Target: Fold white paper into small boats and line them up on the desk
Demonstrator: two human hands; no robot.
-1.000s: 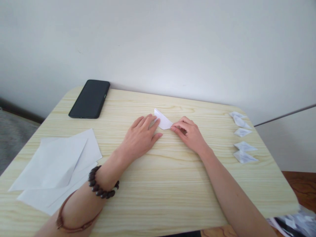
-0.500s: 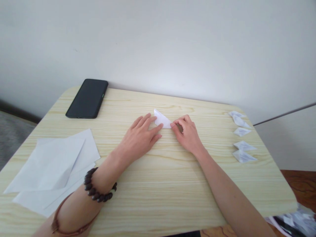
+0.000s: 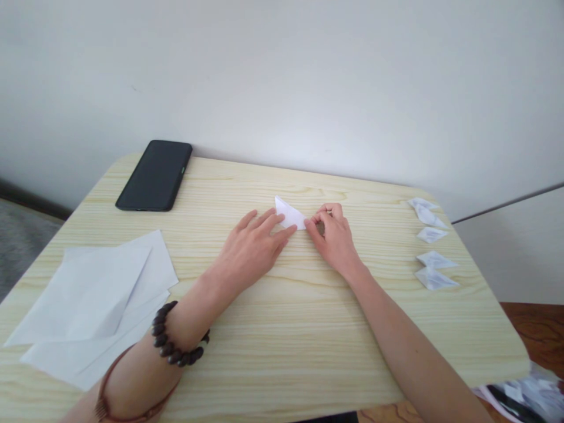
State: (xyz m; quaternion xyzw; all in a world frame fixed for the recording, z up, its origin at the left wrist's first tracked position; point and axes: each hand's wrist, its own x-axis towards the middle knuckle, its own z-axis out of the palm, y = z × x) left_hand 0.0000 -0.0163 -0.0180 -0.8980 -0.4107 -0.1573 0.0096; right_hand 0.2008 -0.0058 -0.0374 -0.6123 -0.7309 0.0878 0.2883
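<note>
A small white folded paper triangle (image 3: 288,213) lies on the light wooden table (image 3: 282,329), near its middle. My left hand (image 3: 253,247) rests flat with fingers stretched out, the fingertips pressing on the paper's lower left part. My right hand (image 3: 333,237) has its fingers curled together at the paper's right tip, pinching or pressing it down. A dark bead bracelet (image 3: 176,341) and a brown cord sit on my left wrist.
A black phone (image 3: 155,175) lies face down at the table's far left. Several white paper sheets (image 3: 94,299) overlap at the left front. Several small folded paper pieces (image 3: 430,247) stand in a column near the right edge. A white wall rises just behind the table.
My left fingers have slid a little to the right over the paper. My right hand has curled tighter at the paper's right tip. The paper now lies flatter on the table.
</note>
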